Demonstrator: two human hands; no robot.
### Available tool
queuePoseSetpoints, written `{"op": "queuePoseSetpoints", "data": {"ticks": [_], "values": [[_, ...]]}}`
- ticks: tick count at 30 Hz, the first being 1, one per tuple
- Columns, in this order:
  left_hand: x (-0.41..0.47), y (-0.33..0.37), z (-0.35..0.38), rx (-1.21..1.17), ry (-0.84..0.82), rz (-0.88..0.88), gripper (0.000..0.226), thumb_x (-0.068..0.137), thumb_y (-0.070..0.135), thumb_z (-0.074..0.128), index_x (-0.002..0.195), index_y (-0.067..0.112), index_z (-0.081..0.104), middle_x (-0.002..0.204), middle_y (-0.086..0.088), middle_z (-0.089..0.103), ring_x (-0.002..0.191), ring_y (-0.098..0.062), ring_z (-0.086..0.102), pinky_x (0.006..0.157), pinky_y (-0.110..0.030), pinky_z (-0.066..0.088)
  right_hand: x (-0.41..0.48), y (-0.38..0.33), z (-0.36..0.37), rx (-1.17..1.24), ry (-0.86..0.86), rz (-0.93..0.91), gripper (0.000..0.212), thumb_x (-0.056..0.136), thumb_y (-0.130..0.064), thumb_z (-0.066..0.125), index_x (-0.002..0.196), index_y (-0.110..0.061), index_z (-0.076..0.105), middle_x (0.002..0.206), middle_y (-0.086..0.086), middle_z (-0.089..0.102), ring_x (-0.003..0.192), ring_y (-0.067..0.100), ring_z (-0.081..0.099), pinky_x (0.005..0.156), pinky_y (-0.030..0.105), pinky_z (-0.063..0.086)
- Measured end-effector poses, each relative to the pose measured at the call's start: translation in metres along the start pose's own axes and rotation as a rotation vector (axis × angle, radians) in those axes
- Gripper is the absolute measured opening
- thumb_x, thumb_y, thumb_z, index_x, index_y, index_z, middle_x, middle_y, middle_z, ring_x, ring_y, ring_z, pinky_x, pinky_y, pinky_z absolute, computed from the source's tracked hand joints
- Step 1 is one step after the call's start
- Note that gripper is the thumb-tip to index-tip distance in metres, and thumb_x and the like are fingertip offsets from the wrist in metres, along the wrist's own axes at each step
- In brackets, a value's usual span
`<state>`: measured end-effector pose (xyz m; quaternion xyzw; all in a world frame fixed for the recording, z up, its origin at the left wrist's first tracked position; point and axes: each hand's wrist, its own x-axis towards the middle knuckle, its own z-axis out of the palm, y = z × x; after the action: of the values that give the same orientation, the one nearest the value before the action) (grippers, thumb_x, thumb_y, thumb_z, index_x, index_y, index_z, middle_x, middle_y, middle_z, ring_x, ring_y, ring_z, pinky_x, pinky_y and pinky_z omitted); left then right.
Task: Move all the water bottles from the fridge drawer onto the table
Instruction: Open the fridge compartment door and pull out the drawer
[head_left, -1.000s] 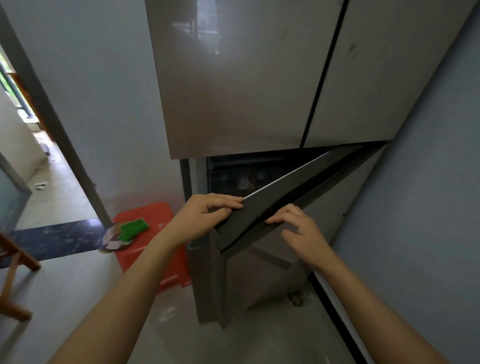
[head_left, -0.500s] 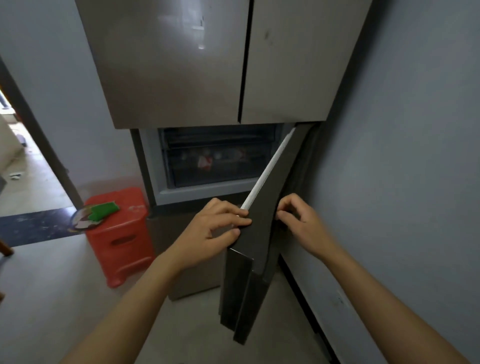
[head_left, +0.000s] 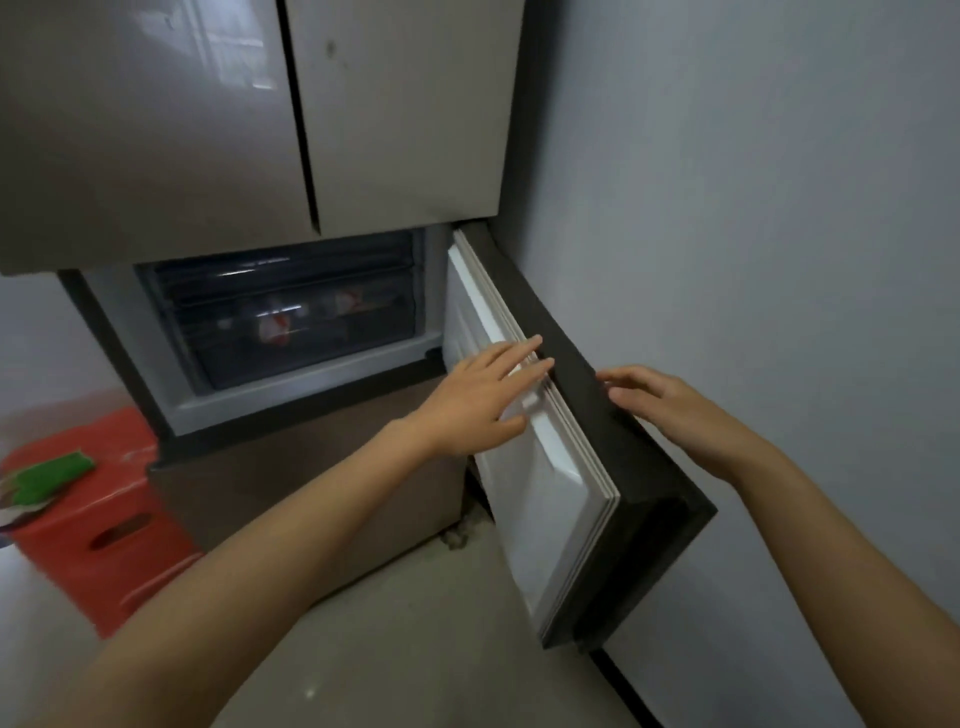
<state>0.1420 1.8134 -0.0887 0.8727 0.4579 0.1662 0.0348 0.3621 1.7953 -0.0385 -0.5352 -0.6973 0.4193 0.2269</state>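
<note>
The lower fridge door (head_left: 550, 499) stands swung wide to the right, its white inner face showing. Behind it a dark, see-through fridge drawer (head_left: 306, 322) is shut; water bottles (head_left: 275, 327) with red-and-white labels lie dimly visible inside. My left hand (head_left: 483, 397) rests flat, fingers spread, on the door's inner face near its top edge. My right hand (head_left: 670, 405) lies with fingers apart on the door's dark outer top edge. Neither hand holds anything. No table is in view.
A grey wall (head_left: 779, 260) runs close on the right, just behind the swung door. A red plastic stool (head_left: 98, 525) with a green object (head_left: 49, 475) on it stands at the left. The upper fridge doors (head_left: 260, 114) are closed.
The lower door has swung from half open to fully open against the right wall. My left hand went from gripping the door's edge to lying flat on its inner face.
</note>
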Motion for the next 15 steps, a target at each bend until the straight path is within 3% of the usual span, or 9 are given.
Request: {"op": "queuePoseSetpoints", "data": {"ticks": [2, 6, 10, 15], "values": [[0.029, 0.001, 0.012, 0.071, -0.12, 0.014, 0.073, 0.09, 0.028, 0.047, 0.147, 0.028, 0.001, 0.157, 0.003, -0.009, 0.143, -0.015, -0.007, 0.116, -0.039, 0.007, -0.009, 0.002, -0.012, -0.191, 0.032, 0.045, 0.039, 0.093, -0.031, 0.05, 0.13, -0.02, 0.048, 0.129, -0.002, 0.052, 0.11, 0.007, 0.051, 0.088, 0.015, 0.038], [0.064, 0.018, 0.04, 0.02, -0.127, 0.051, 0.083, 0.088, 0.024, 0.05, 0.146, 0.029, -0.008, 0.156, 0.003, -0.015, 0.143, -0.015, -0.013, 0.116, -0.039, 0.003, -0.006, 0.018, -0.015, -0.68, 0.124, 0.115, 0.065, 0.09, -0.04, 0.051, 0.144, -0.013, 0.025, 0.142, 0.008, 0.037, 0.125, 0.022, 0.041, 0.099, 0.032, 0.036], [0.093, 0.033, 0.054, 0.023, -0.129, 0.066, 0.085, 0.087, 0.026, 0.051, 0.146, 0.029, -0.011, 0.155, 0.002, -0.018, 0.142, -0.016, -0.016, 0.115, -0.041, 0.005, 0.004, 0.046, -0.026, -0.998, 0.354, 0.147, 0.059, 0.092, -0.041, 0.043, 0.141, -0.016, 0.024, 0.137, 0.01, 0.041, 0.118, 0.027, 0.043, 0.091, 0.038, 0.039], [0.108, 0.033, 0.067, 0.028, -0.122, 0.06, 0.08, 0.09, 0.028, 0.047, 0.146, 0.027, -0.01, 0.155, -0.001, -0.019, 0.141, -0.019, -0.018, 0.115, -0.044, -0.002, 0.014, 0.073, -0.058, -1.167, 0.411, 0.135, 0.057, 0.091, -0.047, 0.04, 0.139, -0.018, 0.028, 0.127, 0.01, 0.049, 0.11, 0.027, 0.047, 0.082, 0.037, 0.042]]}}
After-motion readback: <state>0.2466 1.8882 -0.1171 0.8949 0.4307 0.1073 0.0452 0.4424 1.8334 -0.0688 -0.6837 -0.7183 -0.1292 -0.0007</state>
